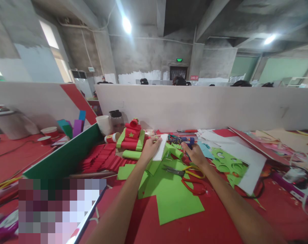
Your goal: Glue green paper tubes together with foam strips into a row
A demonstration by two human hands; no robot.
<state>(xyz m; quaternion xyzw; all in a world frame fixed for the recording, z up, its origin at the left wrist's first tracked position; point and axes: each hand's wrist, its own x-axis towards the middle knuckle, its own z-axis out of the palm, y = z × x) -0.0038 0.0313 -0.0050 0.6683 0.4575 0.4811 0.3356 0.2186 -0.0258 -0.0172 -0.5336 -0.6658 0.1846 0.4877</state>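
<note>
My left hand (pixel 151 149) pinches a flat white strip (pixel 160 149), held up at a slant above green sheets. My right hand (pixel 193 152) is wrapped round the handle of a blue hot glue gun (pixel 187 140). Its front end points left, toward the white strip; whether the two touch cannot be made out. Below and between my hands, scissors (pixel 178 171) with yellow and red handles lie on a green sheet (pixel 178 206). A rolled green piece (pixel 175 151) is just right of the strip. Another green roll (pixel 132 155) lies left of my left hand.
Red folded strips (pixel 100 157) are heaped at left beside a dark green board (pixel 64 152). Behind them stands a red and green paper model with a star (pixel 131 135), near white cups (pixel 103 124). Cut-out green sheets (pixel 229 164) lie right. A white partition (pixel 194 105) closes the back.
</note>
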